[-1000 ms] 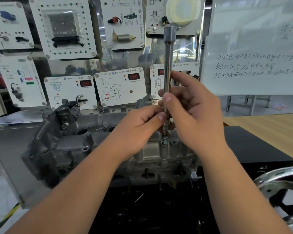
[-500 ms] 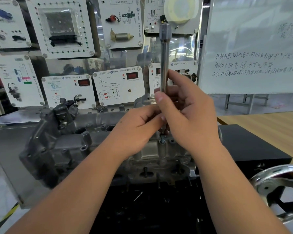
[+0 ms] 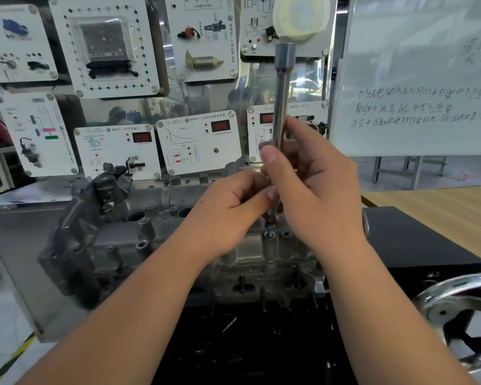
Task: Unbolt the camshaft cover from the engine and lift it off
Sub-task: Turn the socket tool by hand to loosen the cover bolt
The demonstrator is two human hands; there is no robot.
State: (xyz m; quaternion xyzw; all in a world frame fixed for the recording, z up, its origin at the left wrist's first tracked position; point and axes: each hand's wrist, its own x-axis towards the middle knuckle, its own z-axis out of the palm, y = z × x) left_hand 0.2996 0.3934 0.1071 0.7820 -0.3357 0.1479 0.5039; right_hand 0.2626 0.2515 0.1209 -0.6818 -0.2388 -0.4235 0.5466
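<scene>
Spinning out a cover bolt by hand with a long socket extension; cover not yet free.

Right hand (image 3: 317,187) wrapped round the upright extension bar (image 3: 281,101) at mid-shaft, thumb and fingers gripping it; left hand (image 3: 233,212) pinching the bar's lower end just above the bolt (image 3: 270,232). Bolt standing proud of its boss near the front edge of the camshaft cover (image 3: 161,218), so probably nearly out. Next, by the look of it: more turns kept square to the bolt, then a lift clear without dropping it. Cover a grey cast-metal piece, dull and slightly grimy, with round openings and raised bosses along the top, seated on the engine (image 3: 261,279) above the black worktop (image 3: 417,245).
</scene>
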